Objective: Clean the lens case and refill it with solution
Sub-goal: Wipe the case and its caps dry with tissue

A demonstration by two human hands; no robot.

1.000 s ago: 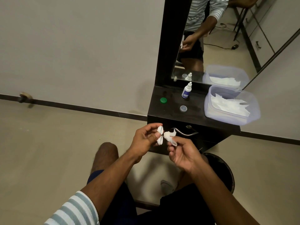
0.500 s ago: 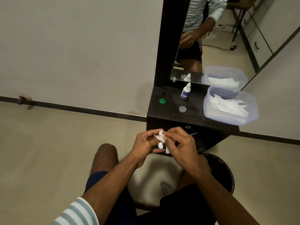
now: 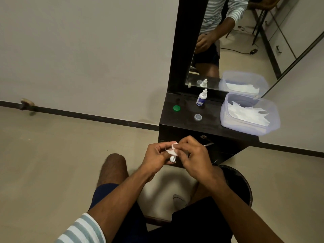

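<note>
At frame centre, my left hand grips the small white plastic lens case, right hand pinching white tissue; I'd twist tissue gently into each well.

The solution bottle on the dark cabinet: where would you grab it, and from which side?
Probably round its white body, below the narrow cap. The bottle stands upright near the mirror, with the tissue tub to its right, so come from the front or from above, where nothing blocks the way. The tapered top looks too slim for a sure hold.
</note>
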